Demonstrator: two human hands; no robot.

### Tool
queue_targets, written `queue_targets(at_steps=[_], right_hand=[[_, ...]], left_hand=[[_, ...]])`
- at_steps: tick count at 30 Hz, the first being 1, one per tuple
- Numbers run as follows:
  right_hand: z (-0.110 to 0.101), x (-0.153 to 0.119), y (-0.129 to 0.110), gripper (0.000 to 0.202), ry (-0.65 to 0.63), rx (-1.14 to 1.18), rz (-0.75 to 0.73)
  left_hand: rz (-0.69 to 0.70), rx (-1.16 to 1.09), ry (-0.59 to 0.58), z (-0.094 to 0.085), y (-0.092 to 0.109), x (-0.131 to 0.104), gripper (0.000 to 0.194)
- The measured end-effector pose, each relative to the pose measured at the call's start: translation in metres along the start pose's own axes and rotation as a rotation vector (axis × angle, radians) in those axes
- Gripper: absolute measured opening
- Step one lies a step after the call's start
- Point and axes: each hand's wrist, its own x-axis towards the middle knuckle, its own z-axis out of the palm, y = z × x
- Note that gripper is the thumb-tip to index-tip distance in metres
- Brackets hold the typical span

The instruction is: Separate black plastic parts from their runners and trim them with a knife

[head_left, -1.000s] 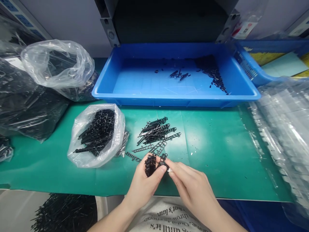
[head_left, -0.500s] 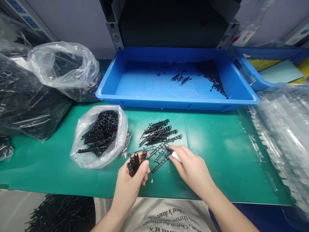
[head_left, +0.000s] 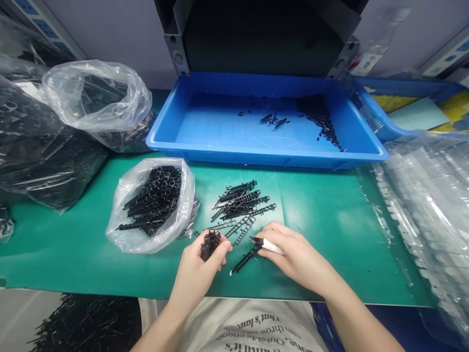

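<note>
My left hand is closed around a bundle of black plastic strips, their ringed ends facing up. My right hand grips a white-handled tool with a dark pointed tip; I cannot make out its exact kind. A black plastic strip lies slanted below that tip, its upper end against the right fingers; whether they hold it I cannot tell. Just beyond both hands, a pile of black ringed strips rests on the table, with a few loose ones nearer.
An open clear bag full of black strips stands left of the pile. Behind is a blue tray with small black pieces. Larger bags crowd the left, clear plastic trays the right. A bin of black scraps sits below the table edge.
The bundle in my left hand sits more compactly in the fingers. My right hand has moved slightly nearer to me with the tool, and a black strip now lies below its tip.
</note>
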Motion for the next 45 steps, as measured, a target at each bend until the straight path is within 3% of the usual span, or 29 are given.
queue_targets(at_steps=[4, 6, 10, 13, 20, 38, 45], right_hand=[[-0.007, -0.004, -0.005, 0.012, 0.026, 0.157, -0.070], [-0.004, -0.005, -0.007, 0.013, 0.051, 0.183, -0.067], [0.009, -0.008, -0.010, 0.022, 0.178, 0.122, 0.005], [0.014, -0.013, -0.014, 0.031, 0.123, 0.044, 0.042], [0.016, -0.018, -0.022, 0.034, 0.044, -0.070, 0.040], [0.027, -0.018, -0.020, 0.035, 0.175, -0.128, -0.021], [0.033, -0.017, -0.022, 0.037, 0.278, -0.180, -0.056]], left_hand=[[-0.065, -0.153, -0.324, 0.007, -0.003, -0.001, 0.021], [-0.093, -0.266, -0.426, 0.015, -0.005, -0.002, 0.023], [-0.093, -0.442, -0.307, 0.025, -0.008, -0.004, 0.025], [-0.093, -0.511, -0.238, 0.025, -0.007, -0.001, 0.028], [-0.100, -0.540, -0.243, 0.023, -0.005, -0.001, 0.028], [-0.062, -0.532, -0.246, 0.024, -0.011, -0.001, 0.022], [-0.074, -0.522, -0.162, 0.024, -0.018, -0.002, 0.026]])
